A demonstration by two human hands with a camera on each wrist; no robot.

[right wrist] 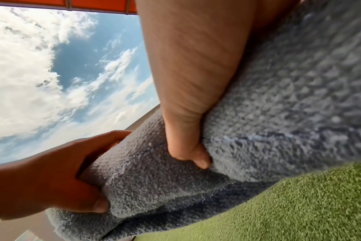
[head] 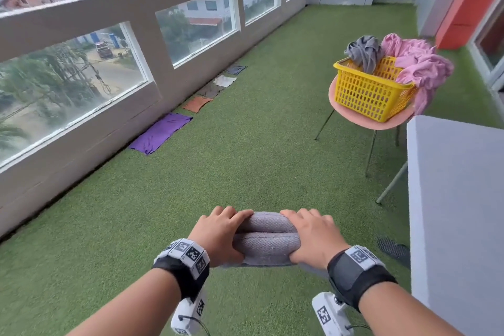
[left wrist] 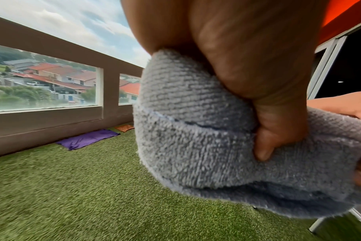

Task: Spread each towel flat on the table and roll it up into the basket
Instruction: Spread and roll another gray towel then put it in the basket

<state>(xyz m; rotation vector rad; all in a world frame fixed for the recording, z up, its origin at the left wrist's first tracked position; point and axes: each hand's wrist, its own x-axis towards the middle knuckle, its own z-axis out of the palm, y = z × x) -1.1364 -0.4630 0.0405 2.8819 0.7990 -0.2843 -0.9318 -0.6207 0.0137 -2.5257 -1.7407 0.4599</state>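
A rolled grey-blue towel (head: 266,237) is held in the air over the green turf, low in the head view. My left hand (head: 218,234) grips its left end and my right hand (head: 313,237) grips its right end, thumbs pressed into the near side. The wrist views show the same towel (left wrist: 206,146) (right wrist: 278,97) with fingers curled round it. A yellow basket (head: 368,93) stands on a pink chair (head: 354,117) at the right, holding a grey cloth (head: 364,50) and a pink cloth (head: 420,65). The grey table (head: 458,199) fills the right edge.
Several cloths lie along the balcony wall: a purple one (head: 161,132), an orange one (head: 197,103) and others further back. Green turf (head: 191,199) covers the floor. A dark mesh item (head: 392,247) lies by the table. Glass panels line the left wall.
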